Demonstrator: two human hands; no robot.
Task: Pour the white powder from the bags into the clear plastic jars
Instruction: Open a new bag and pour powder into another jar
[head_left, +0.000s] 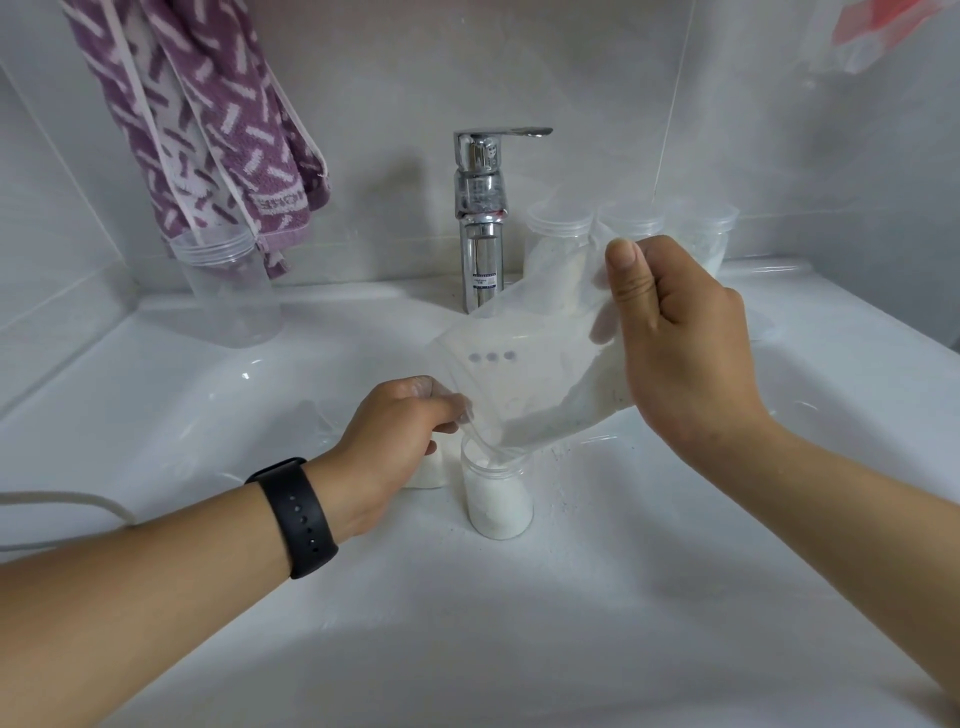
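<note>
At frame centre both hands (519, 374) grip the tilted bag (524, 379), its low corner inside the jar (498, 499).

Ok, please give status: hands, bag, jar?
Left hand pinches bag corner; right hand grips raised end. Clear plastic bag tilted, powder entering small clear jar. Nothing blocking.

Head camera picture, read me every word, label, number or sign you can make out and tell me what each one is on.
None can be read.
Small white label on the tap: print too small to read.
Woven band on the purple towel: characters too blurred to read.
Plastic bag: three grey dots, no words.
</note>
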